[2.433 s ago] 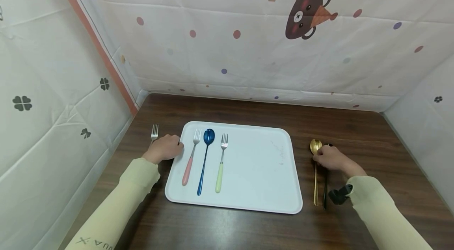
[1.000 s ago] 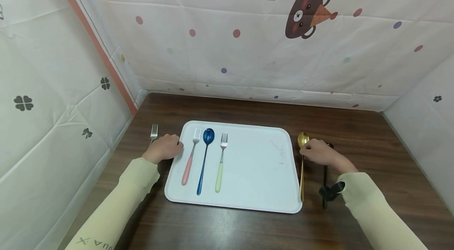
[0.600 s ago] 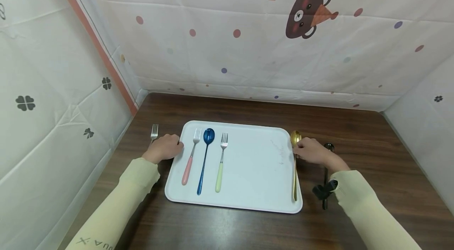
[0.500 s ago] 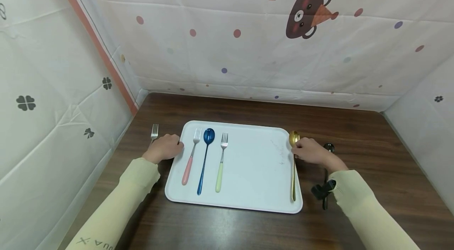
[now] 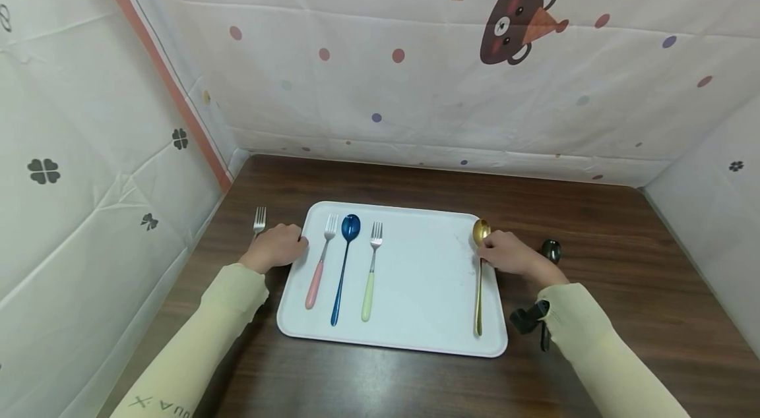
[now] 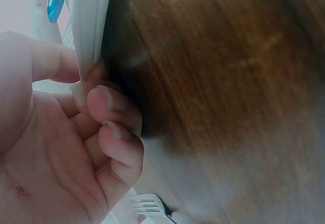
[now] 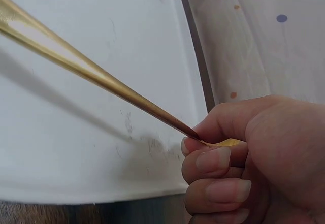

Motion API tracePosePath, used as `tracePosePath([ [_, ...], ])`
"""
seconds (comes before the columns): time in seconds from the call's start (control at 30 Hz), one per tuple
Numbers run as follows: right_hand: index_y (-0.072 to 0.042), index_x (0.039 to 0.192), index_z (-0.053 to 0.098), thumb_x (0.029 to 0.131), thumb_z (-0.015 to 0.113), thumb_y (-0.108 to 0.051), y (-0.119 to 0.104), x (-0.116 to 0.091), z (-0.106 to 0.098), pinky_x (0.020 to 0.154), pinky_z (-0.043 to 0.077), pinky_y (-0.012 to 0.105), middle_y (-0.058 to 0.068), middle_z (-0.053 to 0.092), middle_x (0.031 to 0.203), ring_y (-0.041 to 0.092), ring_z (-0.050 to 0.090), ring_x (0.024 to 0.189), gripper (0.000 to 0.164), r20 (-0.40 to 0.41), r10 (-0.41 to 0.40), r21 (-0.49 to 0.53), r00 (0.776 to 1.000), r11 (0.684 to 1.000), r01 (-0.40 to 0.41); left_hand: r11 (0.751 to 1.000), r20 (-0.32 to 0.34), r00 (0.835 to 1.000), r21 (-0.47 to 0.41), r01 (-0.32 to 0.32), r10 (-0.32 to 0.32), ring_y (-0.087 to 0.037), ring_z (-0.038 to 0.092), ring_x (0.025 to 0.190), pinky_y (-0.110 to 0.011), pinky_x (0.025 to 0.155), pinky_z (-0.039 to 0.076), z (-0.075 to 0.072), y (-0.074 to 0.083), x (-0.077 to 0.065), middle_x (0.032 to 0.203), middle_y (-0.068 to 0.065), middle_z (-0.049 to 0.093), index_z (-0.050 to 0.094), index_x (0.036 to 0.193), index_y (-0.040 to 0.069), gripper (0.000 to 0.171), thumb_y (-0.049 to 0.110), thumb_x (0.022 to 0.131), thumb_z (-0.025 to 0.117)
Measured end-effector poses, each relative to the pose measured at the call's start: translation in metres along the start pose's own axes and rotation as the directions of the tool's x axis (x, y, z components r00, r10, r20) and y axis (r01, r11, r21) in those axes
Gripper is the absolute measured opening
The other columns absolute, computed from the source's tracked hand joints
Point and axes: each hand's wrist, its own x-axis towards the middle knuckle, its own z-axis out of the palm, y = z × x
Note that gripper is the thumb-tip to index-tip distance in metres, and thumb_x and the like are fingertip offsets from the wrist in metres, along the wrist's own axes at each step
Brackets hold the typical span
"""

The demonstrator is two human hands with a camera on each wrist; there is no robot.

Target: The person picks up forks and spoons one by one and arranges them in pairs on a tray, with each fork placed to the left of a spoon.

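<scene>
— Starting left of the tray (image 5: 415, 312), what lies on the counter (image 5: 623, 260)?

— A silver fork (image 5: 258, 220), just beyond the left hand (image 5: 274, 248). That hand grips the tray's left rim, fingers curled under the edge and thumb on top (the wrist view shows this plainly).

— And on the tray?

— Near its left end, a pink-handled fork (image 5: 317, 273), a blue spoon (image 5: 343, 266) and a green-handled fork (image 5: 371, 273), side by side, heads toward the wall.

— The tray's right end?

— The right hand (image 5: 505, 254) pinches the gold spoon (image 5: 478, 286) just below its bowl; the handle stretches over the tray's right side, casting a shadow on it.

— Right of the tray?

— A black spoon (image 5: 549, 250) on the counter, partly hidden by the sleeve.
</scene>
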Motion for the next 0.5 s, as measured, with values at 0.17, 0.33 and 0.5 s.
tracePosePath([
  [0.17,-0.007,0.071,0.057,0.094,0.050,-0.015,-0.004,0.003,0.003,0.050,0.032,0.024,-0.003,0.047,0.059,0.011,0.038,0.052,0.025,0.007,0.004,-0.003,1.000,1.000,-0.004,1.000,-0.001,1.000,-0.003,0.003,-0.003,-0.023,0.055,0.073,-0.036,0.065,0.043,0.000,0.001,-0.001,0.084,-0.012,0.060,0.060,0.114,-0.002,0.038,0.027,0.098,0.043],
  [0.33,-0.006,0.071,0.058,0.094,0.051,-0.014,-0.008,0.005,0.005,0.052,0.033,0.026,-0.001,0.048,0.061,0.013,0.039,0.055,0.025,-0.006,-0.023,-0.013,1.000,1.000,0.023,1.000,-0.003,1.000,-0.004,0.000,0.000,-0.023,0.054,0.072,-0.036,0.064,0.043,-0.001,0.001,-0.002,0.082,-0.011,0.058,0.061,0.112,-0.002,0.037,0.027,0.098,0.043],
  [0.5,-0.006,0.073,0.058,0.095,0.051,-0.016,-0.011,0.010,0.008,0.053,0.034,0.026,-0.001,0.047,0.062,0.013,0.041,0.056,0.024,0.003,-0.010,-0.003,1.000,1.000,0.010,1.000,-0.007,1.000,-0.004,-0.004,0.004,-0.022,0.054,0.071,-0.035,0.063,0.042,0.000,0.000,-0.001,0.080,-0.010,0.058,0.061,0.111,-0.002,0.036,0.026,0.098,0.042],
])
